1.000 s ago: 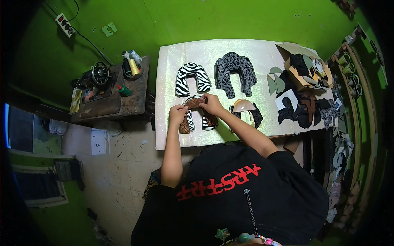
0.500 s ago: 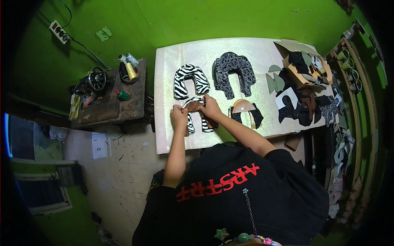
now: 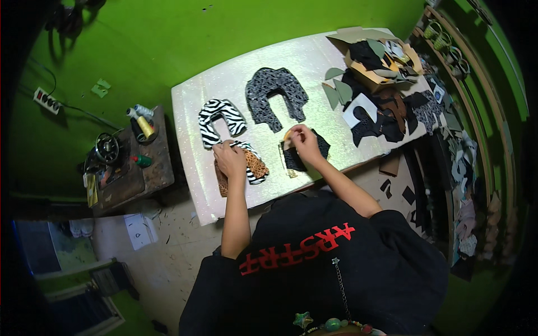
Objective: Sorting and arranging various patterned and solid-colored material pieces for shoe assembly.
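Seen from above, at a pale, shimmering-topped work table (image 3: 193, 173): near the front edge, arch-shaped brown leopard-print fabric (image 3: 256, 164) lying over a black-and-white zebra-striped fabric arch (image 3: 258, 180). Apparently in hand — judging from pose alone — a pause in laying layer on layer, with a rightward reach for something small. Called for next: a light fingertip grasp on the right, and steady pressure on the left to keep the layers from slipping.

Left hand (image 3: 230, 159): palm down, fingers bent over the top of the leopard-print arch, forearm almost straight up from below. Cannot tell whether gripping or merely resting. Right hand (image 3: 306, 144): above a black, speckled, flat piece (image 3: 293, 159), forearm slanting in from lower right, fingertips drawn close together — narrow, beside a small yellow object (image 3: 287, 135). Cannot tell whether holding it. Just beyond the left hand, another zebra-striped arch (image 3: 208, 130).
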The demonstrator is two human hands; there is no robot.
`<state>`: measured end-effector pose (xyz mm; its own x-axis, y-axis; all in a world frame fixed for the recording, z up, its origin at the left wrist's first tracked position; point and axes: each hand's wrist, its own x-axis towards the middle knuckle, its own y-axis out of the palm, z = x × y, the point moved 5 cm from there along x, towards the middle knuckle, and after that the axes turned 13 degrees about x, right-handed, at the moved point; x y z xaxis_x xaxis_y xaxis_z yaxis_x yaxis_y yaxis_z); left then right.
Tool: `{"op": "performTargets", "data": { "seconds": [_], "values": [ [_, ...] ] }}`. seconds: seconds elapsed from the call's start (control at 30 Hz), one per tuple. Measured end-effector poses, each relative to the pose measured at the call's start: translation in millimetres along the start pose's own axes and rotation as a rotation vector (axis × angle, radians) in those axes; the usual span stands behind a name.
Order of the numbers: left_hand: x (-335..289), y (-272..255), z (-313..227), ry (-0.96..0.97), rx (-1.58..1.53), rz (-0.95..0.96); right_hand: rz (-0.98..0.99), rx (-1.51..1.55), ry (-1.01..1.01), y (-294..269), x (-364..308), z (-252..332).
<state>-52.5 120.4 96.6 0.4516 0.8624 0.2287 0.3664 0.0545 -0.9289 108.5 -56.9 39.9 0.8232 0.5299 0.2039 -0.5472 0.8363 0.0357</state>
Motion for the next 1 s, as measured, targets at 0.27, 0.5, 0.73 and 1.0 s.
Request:
{"op": "performTargets", "data": {
  "seconds": [0.27,0.5,0.73,1.0],
  "values": [
    [-36,43,-112,0.406,-0.361,0.171,-0.405,-0.418,-0.061,-158,19,14],
    [-81,85,-209,0.536,-0.601,0.613,-0.297,-0.703,0.084,-258,69,8],
    [-115,125,-263,0.523,-0.552,0.751,-0.031,-0.804,0.276,-277,89,2],
    [-126,151,-295,0.519,-0.404,0.612,0.113,-0.325,-0.075,-286,97,32]
  ]
}}
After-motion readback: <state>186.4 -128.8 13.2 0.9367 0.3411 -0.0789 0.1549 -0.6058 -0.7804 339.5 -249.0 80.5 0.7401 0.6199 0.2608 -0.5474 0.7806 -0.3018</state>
